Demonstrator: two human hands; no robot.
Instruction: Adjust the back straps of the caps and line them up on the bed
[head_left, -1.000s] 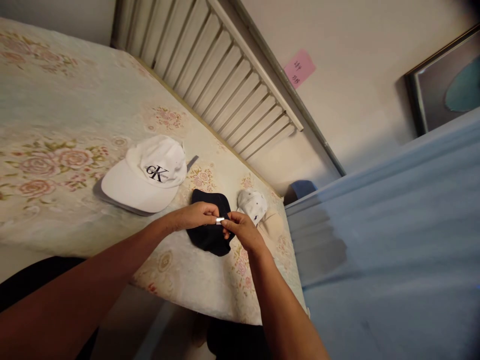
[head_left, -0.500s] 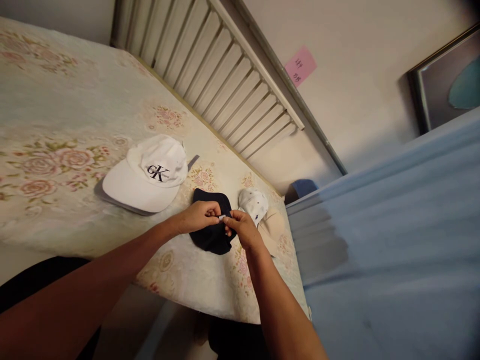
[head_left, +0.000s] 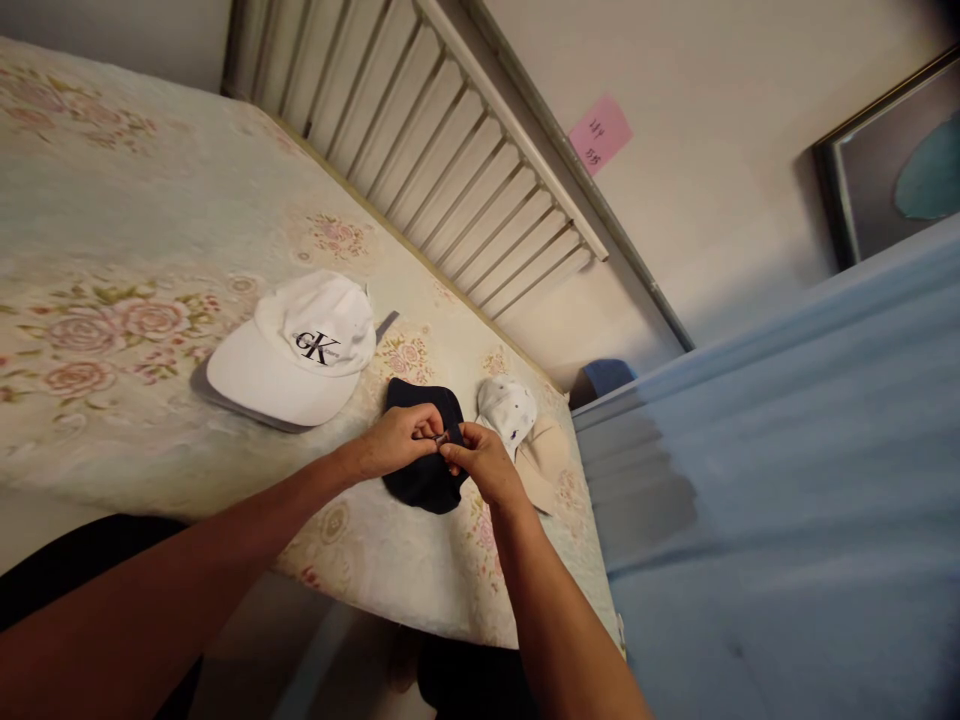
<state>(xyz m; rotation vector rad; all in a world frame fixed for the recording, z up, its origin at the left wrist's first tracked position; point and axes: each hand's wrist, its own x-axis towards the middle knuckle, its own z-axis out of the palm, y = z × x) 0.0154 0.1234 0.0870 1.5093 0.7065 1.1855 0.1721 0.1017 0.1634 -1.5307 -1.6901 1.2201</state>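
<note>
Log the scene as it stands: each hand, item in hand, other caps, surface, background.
Left hand: fingertips pinched at the black cap's fastening
Right hand: thumb and finger pinching the same fastening, close beside the left
Item in hand: black cap; fastening detail partly hidden by fingers
Other caps: white lettered cap; small white patterned cap; beige cap beside it
Surface: floral cover
Background: slatted panel, pink note, blue cloth

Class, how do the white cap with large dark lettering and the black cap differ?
The white cap bears dark lettering on its front; the black cap shows none. The white cap lies untouched on the floral cloth, while both hands grip the black cap and partly cover it. Both are caps.
</note>
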